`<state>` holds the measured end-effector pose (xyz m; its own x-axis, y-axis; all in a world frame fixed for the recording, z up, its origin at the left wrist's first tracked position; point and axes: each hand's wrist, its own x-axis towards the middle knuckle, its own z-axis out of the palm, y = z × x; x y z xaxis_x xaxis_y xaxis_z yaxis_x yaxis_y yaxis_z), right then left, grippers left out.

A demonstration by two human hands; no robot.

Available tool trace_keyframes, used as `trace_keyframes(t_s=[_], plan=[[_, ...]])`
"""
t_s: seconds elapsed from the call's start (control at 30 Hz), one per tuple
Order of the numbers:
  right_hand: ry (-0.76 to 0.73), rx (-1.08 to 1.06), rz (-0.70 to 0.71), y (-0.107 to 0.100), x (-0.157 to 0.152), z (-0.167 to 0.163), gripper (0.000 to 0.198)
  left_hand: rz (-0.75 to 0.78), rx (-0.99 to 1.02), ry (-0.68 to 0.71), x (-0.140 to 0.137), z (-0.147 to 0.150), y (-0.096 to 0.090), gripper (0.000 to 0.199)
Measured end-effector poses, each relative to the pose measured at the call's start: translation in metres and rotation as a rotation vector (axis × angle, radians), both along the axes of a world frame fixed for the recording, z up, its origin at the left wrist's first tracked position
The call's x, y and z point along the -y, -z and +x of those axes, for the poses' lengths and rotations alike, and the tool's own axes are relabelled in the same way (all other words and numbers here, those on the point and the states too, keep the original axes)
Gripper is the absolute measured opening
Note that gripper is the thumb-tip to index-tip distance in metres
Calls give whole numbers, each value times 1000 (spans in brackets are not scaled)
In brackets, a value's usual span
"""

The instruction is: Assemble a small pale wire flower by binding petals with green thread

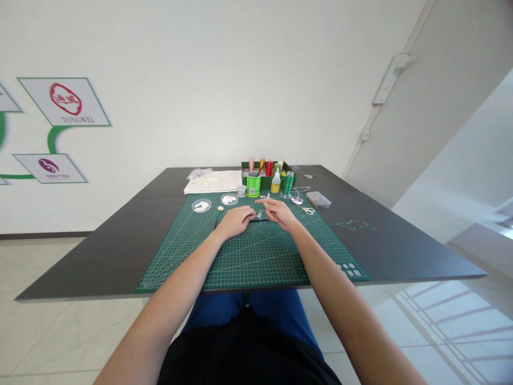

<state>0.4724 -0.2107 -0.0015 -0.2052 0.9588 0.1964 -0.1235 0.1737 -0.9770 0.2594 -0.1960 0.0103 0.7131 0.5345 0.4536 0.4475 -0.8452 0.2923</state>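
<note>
Over the green cutting mat [248, 262] my two hands face each other, close together. My left hand [235, 221] is closed, its fingertips pinching one end of a thin wire-like strand [261, 211]. On the other side my right hand [279, 213] is closed too, thumb against curled fingers at the strand, with the index finger stretched out to the left. A small pale piece [259, 216] sits at the strand between the hands; its kind is too small to tell. Beneath lies a dark flat bar [261, 220]. Left of my left hand is a small white flower on a green stem [218, 212].
Two shallow dishes [201, 206] stand at the back left of the mat. Behind my hands are a green can [253, 185], a glue bottle [276, 182], a green thread spool [288, 183] and a box [262, 181]. Scissors [308, 210], a clear case [318, 200] and green thread [353, 225] lie right.
</note>
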Motion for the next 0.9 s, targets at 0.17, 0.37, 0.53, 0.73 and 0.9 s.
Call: trace_keyframes(t_s=[0.17,0.37,0.53,0.73,0.9], plan=[[12,68,-36,4,-2,0,54,7,80,-11,2,1,-3,20],[44,121,-92,7,-5,0,52,-8,201,-84,1,1,-5,17],[-41,226,-105,6,-2,-1,47,-45,291,-158,-1,2,-5,13],[-77,252,-105,4,0,-1,44,-164,407,-204,-6,1,1,14],[-100,235,-96,5,-2,-1,40,-212,428,-249,-12,-1,5,13]])
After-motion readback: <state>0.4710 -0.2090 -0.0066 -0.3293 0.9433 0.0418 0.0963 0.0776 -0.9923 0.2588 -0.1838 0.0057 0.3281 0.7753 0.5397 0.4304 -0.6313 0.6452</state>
